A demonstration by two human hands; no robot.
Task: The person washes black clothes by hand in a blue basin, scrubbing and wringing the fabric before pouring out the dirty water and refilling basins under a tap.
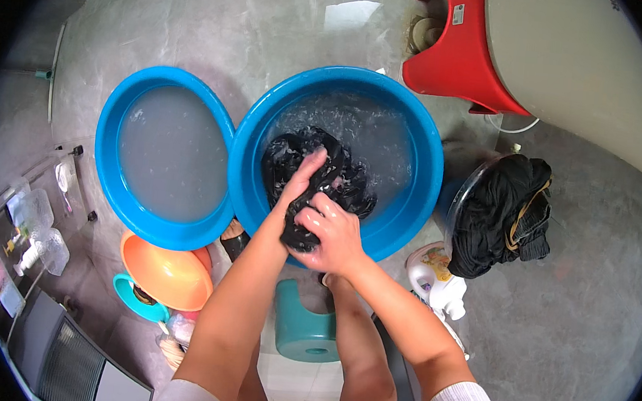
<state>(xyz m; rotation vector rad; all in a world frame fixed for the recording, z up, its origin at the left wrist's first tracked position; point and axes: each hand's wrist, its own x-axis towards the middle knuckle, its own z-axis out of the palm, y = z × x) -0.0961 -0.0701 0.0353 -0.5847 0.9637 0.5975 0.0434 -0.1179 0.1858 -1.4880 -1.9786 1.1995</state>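
A wet black garment (323, 167) lies bunched in the large round blue basin (433, 170), partly in cloudy, sudsy water. My left hand (303, 176) has its thumb stretched along the cloth; its fingers are mostly hidden in the folds, with a bit of skin showing between them. With bent fingers, my right hand (332, 232) grips a bunched part of the same garment, close to my left wrist. Both hands look wet and are over the near side of the basin.
A second blue basin (107, 150) of cloudy water touches the first on the left. Nearer are an orange basin (168, 273) and a teal stool (305, 329). Rightward, dark clothes (500, 220) overhang a container beside a white bottle (433, 277). A red stand (457, 53) is behind.
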